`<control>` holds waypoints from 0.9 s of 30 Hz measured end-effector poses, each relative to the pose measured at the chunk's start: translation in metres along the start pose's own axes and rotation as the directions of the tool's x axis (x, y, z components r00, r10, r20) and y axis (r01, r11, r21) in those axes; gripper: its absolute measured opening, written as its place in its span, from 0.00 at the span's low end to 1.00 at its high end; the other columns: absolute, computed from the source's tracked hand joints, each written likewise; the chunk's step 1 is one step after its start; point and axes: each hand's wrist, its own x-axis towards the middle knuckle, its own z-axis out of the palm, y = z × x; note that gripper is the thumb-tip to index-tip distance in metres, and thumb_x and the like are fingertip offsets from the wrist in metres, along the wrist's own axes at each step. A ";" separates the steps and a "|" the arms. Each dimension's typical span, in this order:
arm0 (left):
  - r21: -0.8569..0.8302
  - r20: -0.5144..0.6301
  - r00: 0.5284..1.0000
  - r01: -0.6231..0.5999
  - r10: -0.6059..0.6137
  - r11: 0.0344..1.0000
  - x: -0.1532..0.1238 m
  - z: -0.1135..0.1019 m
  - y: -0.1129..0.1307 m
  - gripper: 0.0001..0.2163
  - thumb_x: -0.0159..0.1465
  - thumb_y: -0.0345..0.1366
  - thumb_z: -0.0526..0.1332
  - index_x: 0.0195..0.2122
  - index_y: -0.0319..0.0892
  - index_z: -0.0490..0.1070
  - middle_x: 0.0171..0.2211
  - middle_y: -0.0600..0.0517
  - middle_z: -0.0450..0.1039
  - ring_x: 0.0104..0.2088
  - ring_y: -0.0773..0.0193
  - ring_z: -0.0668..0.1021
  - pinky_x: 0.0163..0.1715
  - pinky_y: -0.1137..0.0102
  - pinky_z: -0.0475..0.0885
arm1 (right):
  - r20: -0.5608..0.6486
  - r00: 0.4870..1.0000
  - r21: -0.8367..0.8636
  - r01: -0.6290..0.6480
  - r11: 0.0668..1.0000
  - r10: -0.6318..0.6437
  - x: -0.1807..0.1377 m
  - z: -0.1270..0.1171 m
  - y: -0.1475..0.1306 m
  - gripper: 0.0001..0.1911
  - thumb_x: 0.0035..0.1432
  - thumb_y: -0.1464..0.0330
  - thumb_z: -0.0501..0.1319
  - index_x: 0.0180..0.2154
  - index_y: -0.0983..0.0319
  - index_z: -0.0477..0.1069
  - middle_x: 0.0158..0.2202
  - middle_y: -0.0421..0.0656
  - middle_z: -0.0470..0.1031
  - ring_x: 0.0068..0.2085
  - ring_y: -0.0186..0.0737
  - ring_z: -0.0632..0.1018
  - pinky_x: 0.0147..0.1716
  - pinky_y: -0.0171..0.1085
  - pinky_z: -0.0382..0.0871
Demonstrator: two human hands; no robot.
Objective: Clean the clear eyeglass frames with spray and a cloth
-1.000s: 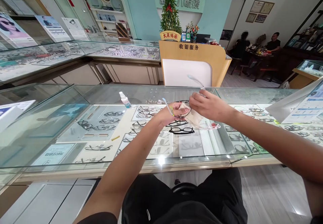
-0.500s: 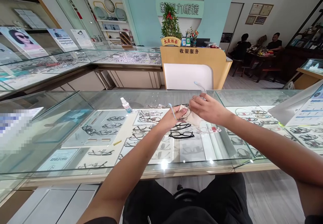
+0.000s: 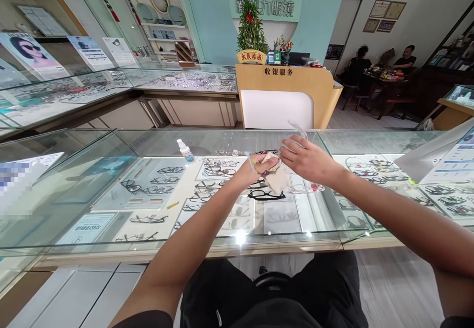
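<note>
Both hands meet above the glass display counter (image 3: pixel 111 229). My left hand (image 3: pixel 254 169) is closed on a beige cleaning cloth (image 3: pixel 277 180) that hangs down from between the hands. My right hand (image 3: pixel 305 159) is closed on a pair of clear-framed glasses (image 3: pixel 298 129), whose pale temple arm sticks up behind the fingers. Another clear temple with a yellow mark shows by my left thumb. The lenses are hidden by the cloth and fingers. A black pair of glasses (image 3: pixel 266 195) and a clear pair with red tips (image 3: pixel 307 188) lie just under the hands.
A small white spray bottle (image 3: pixel 185 151) stands on the glass to the left. Several frames lie inside the case. A tilted sign (image 3: pixel 440 158) stands at the right. A wooden cashier desk (image 3: pixel 285 96) is behind, and two people sit at a far table (image 3: pixel 385 79).
The hands stay together over the counter, with the cloth shifting slightly lower and the clear temple arm moving a little right. The view has wobbled.
</note>
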 end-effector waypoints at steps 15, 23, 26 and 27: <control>-0.196 -0.487 0.850 -0.331 0.201 0.923 0.011 -0.039 0.021 0.21 0.60 0.55 0.77 0.36 0.42 0.80 0.32 0.52 0.75 0.32 0.65 0.74 0.32 0.71 0.71 | -0.478 0.745 0.214 -0.415 0.884 0.466 0.001 0.032 -0.018 0.14 0.79 0.70 0.56 0.57 0.60 0.79 0.56 0.53 0.87 0.61 0.56 0.81 0.64 0.59 0.72; -0.106 -0.651 0.692 -0.489 0.312 0.866 -0.002 -0.055 0.047 0.13 0.68 0.50 0.63 0.36 0.45 0.71 0.24 0.54 0.69 0.27 0.63 0.71 0.29 0.70 0.67 | -0.511 0.593 0.427 -0.452 0.783 0.622 -0.017 0.057 -0.013 0.19 0.81 0.65 0.52 0.58 0.59 0.80 0.55 0.54 0.87 0.58 0.57 0.83 0.58 0.56 0.74; -0.032 -0.676 0.652 -0.492 0.344 0.870 -0.023 -0.068 0.058 0.09 0.70 0.42 0.62 0.35 0.45 0.67 0.22 0.55 0.70 0.24 0.64 0.68 0.26 0.70 0.64 | -0.477 0.566 0.517 -0.438 0.735 0.673 -0.021 0.052 -0.008 0.20 0.82 0.65 0.50 0.55 0.59 0.81 0.52 0.53 0.88 0.53 0.54 0.85 0.55 0.53 0.75; 0.006 -0.697 0.630 -0.472 0.342 0.882 -0.033 -0.075 0.060 0.08 0.71 0.39 0.61 0.35 0.45 0.67 0.23 0.55 0.71 0.24 0.65 0.68 0.25 0.71 0.63 | -0.458 0.559 0.549 -0.433 0.715 0.691 -0.022 0.049 -0.008 0.21 0.82 0.64 0.49 0.54 0.59 0.81 0.51 0.52 0.88 0.51 0.53 0.85 0.53 0.51 0.76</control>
